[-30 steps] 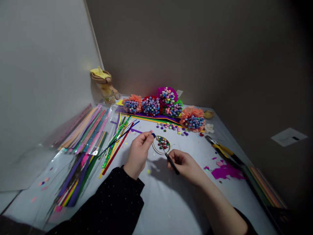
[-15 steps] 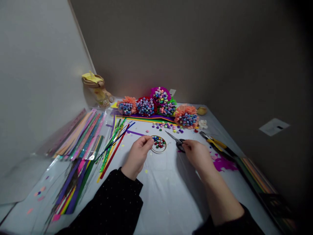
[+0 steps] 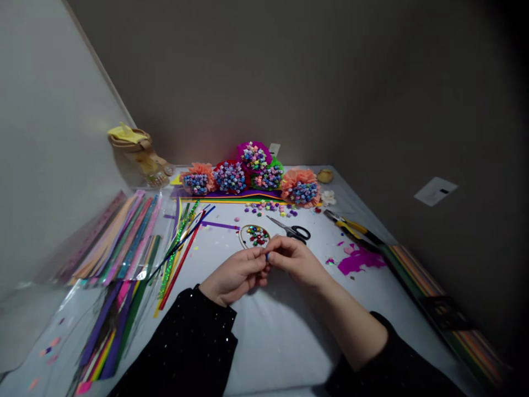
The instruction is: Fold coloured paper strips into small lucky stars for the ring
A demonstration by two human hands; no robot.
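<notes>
My left hand [image 3: 236, 274] and my right hand [image 3: 298, 264] meet fingertip to fingertip over the white-covered table, just on the near side of a gold-rimmed round dish [image 3: 240, 236]. Between their pinched fingers a small dark blue piece [image 3: 267, 257] shows, mostly covered, perhaps a folded paper star. Shiny little stars [image 3: 258, 236] in several colours lie within the dish's rim. Black-handled scissors [image 3: 294, 230] rest beyond my right hand, blades pointing up and left, touched by neither hand.
Glittery paper strips [image 3: 182, 253] and bagged strips [image 3: 119, 237] lie left. Several star bouquets [image 3: 229, 176] stand along the back, with loose pastel stars [image 3: 270, 208] before them. Yellow-and-black pliers [image 3: 351, 227], magenta scraps [image 3: 359, 260] and a pack of coloured paper [image 3: 425, 281] are right.
My right hand has let go of the scissors, which now lie on the table, and has come left to my left hand. Both hands now pinch the blue piece. The view has shifted slightly.
</notes>
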